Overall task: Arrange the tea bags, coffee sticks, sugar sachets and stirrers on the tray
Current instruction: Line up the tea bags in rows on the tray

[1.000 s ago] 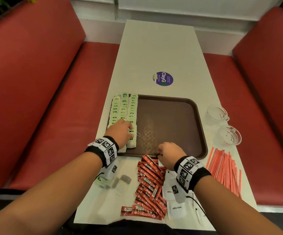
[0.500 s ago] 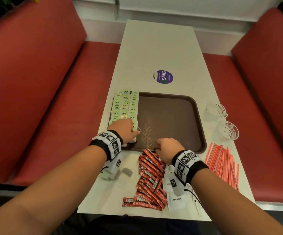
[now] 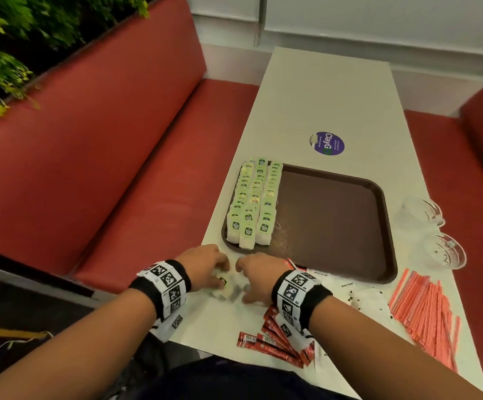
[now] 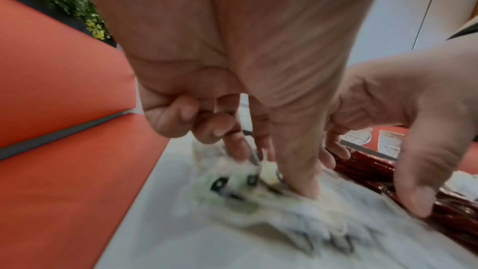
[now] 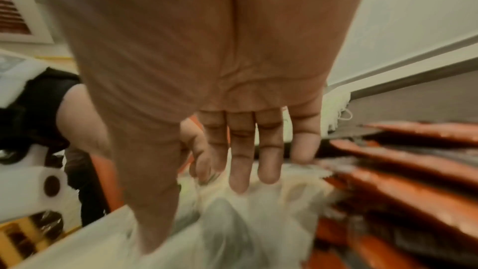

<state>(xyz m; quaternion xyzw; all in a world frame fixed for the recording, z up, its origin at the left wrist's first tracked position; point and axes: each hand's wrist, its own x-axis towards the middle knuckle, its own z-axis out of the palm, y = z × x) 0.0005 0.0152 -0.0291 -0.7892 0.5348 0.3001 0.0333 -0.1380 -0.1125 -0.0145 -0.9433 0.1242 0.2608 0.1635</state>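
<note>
A brown tray (image 3: 335,223) lies on the white table, with several green-tagged tea bags (image 3: 253,203) in three rows along its left side. Loose tea bags (image 3: 230,290) lie in a blurred pile on the table, close to the tray's near left corner. My left hand (image 3: 220,272) is on that pile, and its thumb and forefingers (image 4: 302,181) pinch a tea bag (image 4: 269,171). My right hand (image 3: 241,282) is beside it, fingers (image 5: 240,181) fairly straight and resting on the same tea bags (image 5: 232,222). Red coffee sticks (image 3: 277,339) lie under my right wrist.
Orange stirrers (image 3: 425,313) are heaped at the near right of the table. White sugar sachets (image 3: 353,290) lie in front of the tray. Two glass cups (image 3: 433,226) stand at the right edge. A purple sticker (image 3: 328,143) is beyond the tray. Red benches flank the table.
Both hands have pulled back from the tray's near edge to the loose tea bags at the near left. The rows of tea bags on the tray are now uncovered.
</note>
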